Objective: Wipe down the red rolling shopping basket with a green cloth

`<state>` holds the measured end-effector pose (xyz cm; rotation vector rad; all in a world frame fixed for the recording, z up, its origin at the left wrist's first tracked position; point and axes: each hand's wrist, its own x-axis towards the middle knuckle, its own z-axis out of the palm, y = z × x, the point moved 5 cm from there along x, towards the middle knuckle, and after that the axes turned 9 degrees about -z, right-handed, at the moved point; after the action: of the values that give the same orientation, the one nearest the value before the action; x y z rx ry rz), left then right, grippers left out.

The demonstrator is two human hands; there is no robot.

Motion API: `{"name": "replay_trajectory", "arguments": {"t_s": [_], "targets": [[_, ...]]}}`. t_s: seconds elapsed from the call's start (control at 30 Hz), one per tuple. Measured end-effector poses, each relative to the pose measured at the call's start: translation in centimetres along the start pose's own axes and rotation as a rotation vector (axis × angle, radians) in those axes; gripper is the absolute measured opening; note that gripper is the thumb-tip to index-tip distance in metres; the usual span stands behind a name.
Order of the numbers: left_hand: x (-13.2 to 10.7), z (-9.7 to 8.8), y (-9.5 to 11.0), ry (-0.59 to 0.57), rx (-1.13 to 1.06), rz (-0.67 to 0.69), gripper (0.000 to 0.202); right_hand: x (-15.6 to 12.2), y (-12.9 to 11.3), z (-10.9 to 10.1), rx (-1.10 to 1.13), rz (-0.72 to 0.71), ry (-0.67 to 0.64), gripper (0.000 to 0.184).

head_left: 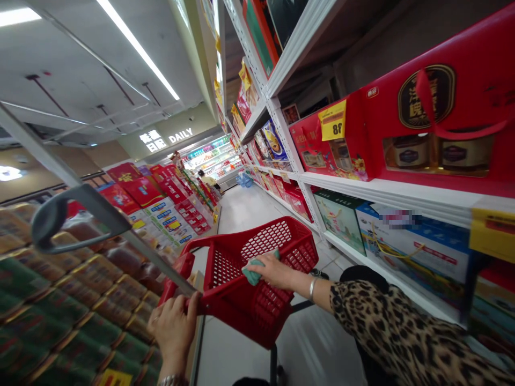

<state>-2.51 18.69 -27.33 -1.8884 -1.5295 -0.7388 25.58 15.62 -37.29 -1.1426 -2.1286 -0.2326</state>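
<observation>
A red plastic shopping cart with a perforated basket stands tilted in view before me. My left hand is closed at the cart's handle, on the near left corner. A pale pole with a grey loop grip slants down from the upper left to those fingers; whether they also grip it, I cannot tell. My right hand holds a folded green cloth over the basket, near its side wall. Leopard-print fabric covers my right arm, and a bangle circles the wrist.
White shelving with red gift boxes and a blue carton lines the right. Stacked packages fill the left. The aisle floor runs ahead to a lit refrigerated case; a person is near it.
</observation>
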Motion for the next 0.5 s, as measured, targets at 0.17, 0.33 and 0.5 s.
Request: {"name": "replay_trajectory", "arguments": {"t_s": [0.17,0.33,0.5], "targets": [[0.0,0.0,-1.5,0.006,-0.018,-0.043,0.042,5.1,-5.7,2.6,0.011,-0.072,-0.016,0.051],[0.6,0.6,-4.6,-0.028,-0.041,-0.037,0.037,7.3,-8.5,4.0,-0.019,-0.131,-0.062,0.056],[0.0,1.3,-8.7,-0.077,-0.037,-0.090,0.028,7.2,-8.5,5.0,-0.004,-0.199,-0.087,0.046]]}}
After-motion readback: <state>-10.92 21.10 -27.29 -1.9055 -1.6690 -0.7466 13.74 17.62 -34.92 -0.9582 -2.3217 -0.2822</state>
